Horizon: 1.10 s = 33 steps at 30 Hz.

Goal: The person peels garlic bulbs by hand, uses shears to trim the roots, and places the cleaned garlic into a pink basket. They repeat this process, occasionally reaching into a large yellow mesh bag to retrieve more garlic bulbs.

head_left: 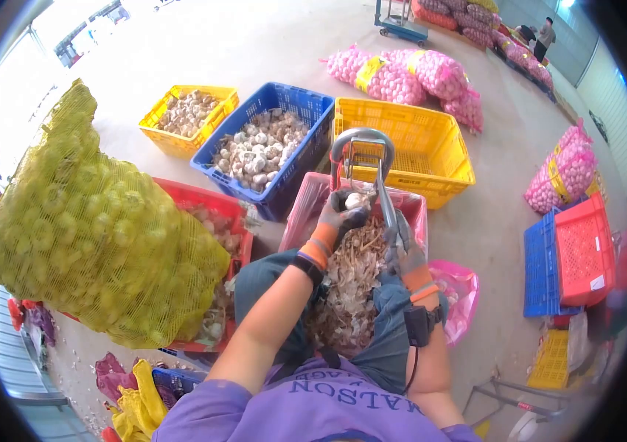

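Observation:
My left hand (340, 215), in a grey glove with an orange cuff, holds a white garlic bulb (355, 200) against the blades of large metal shears (372, 166). My right hand (404, 247), gloved the same way, grips the lower handle of the shears. The shears stand over a pink crate (311, 199). A heap of dry garlic stalks and skins (350, 283) lies between my knees and in the crate.
A big yellow mesh sack of garlic (92, 228) rests on a red crate (214, 202) at my left. A blue crate (306, 107) and a small yellow crate (158, 136) hold garlic. An empty yellow crate (409, 147) stands ahead. Pink garlic sacks (402, 74) and stacked crates (571, 258) lie right.

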Available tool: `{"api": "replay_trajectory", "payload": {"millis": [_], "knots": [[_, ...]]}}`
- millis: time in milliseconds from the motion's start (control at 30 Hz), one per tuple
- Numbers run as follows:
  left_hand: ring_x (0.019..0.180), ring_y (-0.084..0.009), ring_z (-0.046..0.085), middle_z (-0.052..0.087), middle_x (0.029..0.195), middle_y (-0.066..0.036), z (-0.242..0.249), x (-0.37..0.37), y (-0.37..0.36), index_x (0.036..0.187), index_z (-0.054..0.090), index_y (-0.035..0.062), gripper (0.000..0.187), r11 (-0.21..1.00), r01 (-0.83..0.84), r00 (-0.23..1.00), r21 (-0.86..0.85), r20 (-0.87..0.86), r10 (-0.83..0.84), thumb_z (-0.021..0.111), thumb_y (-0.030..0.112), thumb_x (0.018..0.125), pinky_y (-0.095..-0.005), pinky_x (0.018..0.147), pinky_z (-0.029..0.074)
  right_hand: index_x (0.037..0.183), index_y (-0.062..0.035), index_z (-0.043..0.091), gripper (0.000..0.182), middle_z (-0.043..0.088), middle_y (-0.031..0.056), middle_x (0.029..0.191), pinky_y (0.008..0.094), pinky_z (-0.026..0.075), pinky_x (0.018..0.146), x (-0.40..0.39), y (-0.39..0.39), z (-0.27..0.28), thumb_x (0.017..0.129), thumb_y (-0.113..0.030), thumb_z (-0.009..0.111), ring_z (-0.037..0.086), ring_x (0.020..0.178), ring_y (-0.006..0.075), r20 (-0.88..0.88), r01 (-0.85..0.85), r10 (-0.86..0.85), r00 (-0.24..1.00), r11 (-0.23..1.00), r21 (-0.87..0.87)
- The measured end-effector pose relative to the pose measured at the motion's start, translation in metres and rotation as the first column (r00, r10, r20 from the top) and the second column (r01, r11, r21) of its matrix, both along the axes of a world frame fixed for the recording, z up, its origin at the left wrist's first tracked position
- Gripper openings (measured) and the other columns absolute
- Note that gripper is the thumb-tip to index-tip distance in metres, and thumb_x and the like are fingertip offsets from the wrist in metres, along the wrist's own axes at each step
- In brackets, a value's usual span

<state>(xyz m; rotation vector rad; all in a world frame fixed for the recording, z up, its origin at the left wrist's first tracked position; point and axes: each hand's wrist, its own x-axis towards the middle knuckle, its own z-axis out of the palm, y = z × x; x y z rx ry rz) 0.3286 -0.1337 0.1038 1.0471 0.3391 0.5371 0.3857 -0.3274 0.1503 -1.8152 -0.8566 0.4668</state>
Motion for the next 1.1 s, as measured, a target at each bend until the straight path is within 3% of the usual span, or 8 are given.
{"api": "replay_trajectory", "payload": {"millis": [200,567,667,700,733,900,1000,1100], "knots": [[0.073,-0.0181,0.061,0.059,0.093,-0.008,0.034,-0.012,-0.007,0.113,0.044,0.0068,0.043,0.921,0.075,0.986,-0.382,-0.112,-0.126,0.066,0.007,0.076,-0.0292,0.061,0.053,0.137,-0.0161,0.032,0.045,0.060,0.0076,0.094,0.0289,0.046,0.058,-0.003,0.010,-0.022,0.093,-0.022,0.041,0.054,0.064,0.0126,-0.240,0.010,0.004,0.971,0.998,0.060],[0.090,-0.0178,0.059,0.062,0.095,0.000,-0.010,-0.028,0.006,0.103,0.059,0.0168,0.019,0.556,0.384,0.914,-0.737,0.387,-0.119,0.059,0.024,0.085,-0.0297,0.073,0.051,0.131,-0.0110,0.037,0.043,0.055,0.0216,0.112,0.0427,0.044,0.083,-0.006,0.017,-0.023,0.093,-0.030,0.042,0.054,0.100,0.0390,0.193,0.180,-0.146,0.970,0.969,-0.169],[0.093,-0.0196,0.058,0.062,0.098,-0.001,-0.051,-0.015,0.006,0.102,0.060,0.0153,0.021,0.951,-0.114,0.979,-0.287,0.131,0.156,0.059,0.028,0.086,-0.0304,0.072,0.052,0.135,-0.0164,0.033,0.041,0.057,0.0071,0.089,0.0298,0.047,0.059,-0.006,0.000,-0.021,0.094,-0.013,0.039,0.054,0.063,0.0155,0.060,0.134,-0.122,0.991,0.952,-0.274],[0.094,-0.0207,0.058,0.062,0.100,-0.002,-0.028,-0.025,0.007,0.103,0.060,0.0143,0.022,0.804,0.131,0.974,-0.580,0.227,0.005,0.058,0.029,0.086,-0.0312,0.073,0.052,0.135,-0.0164,0.033,0.041,0.057,0.0071,0.089,0.0298,0.047,0.059,-0.006,-0.004,-0.024,0.094,-0.013,0.039,0.054,0.063,0.0155,0.060,0.136,-0.124,0.990,0.952,-0.276],[0.095,-0.0217,0.058,0.062,0.101,-0.003,-0.016,-0.029,0.007,0.103,0.059,0.0132,0.024,0.525,0.360,0.926,-0.772,0.362,-0.103,0.058,0.030,0.087,-0.0319,0.074,0.052,0.133,-0.0150,0.035,0.041,0.058,0.0151,0.095,0.0384,0.047,0.067,-0.005,-0.007,-0.027,0.093,-0.019,0.041,0.055,0.077,0.0289,0.055,0.148,-0.138,0.989,0.955,-0.256],[0.099,-0.0232,0.057,0.060,0.107,-0.006,-0.003,-0.027,-0.005,0.109,0.056,0.0119,0.028,0.524,0.364,0.916,-0.770,0.398,-0.053,0.058,0.029,0.087,-0.0340,0.080,0.052,0.131,-0.0164,0.037,0.042,0.058,0.0249,0.100,0.0482,0.046,0.075,-0.007,-0.007,-0.022,0.090,-0.024,0.044,0.056,0.092,0.0423,0.014,0.154,-0.155,0.988,0.962,-0.225],[0.097,-0.0213,0.057,0.058,0.108,-0.006,0.019,-0.029,-0.012,0.111,0.055,0.0117,0.026,0.586,0.299,0.940,-0.753,0.337,-0.047,0.057,0.022,0.087,-0.0314,0.079,0.052,0.136,-0.0176,0.033,0.046,0.055,0.0018,0.084,0.0227,0.042,0.049,-0.007,-0.006,-0.030,0.092,-0.002,0.036,0.042,0.054,0.0069,0.002,0.163,-0.166,0.986,0.966,-0.202],[0.096,-0.0186,0.057,0.057,0.108,-0.006,0.013,-0.026,-0.007,0.113,0.052,0.0123,0.026,0.658,0.315,0.940,-0.684,0.322,-0.115,0.057,0.013,0.087,-0.0283,0.078,0.051,0.135,-0.0171,0.034,0.044,0.055,0.0025,0.082,0.0236,0.042,0.048,-0.005,-0.007,-0.027,0.092,-0.004,0.037,0.044,0.054,0.0078,0.021,0.161,-0.160,0.987,0.966,-0.201]]}}
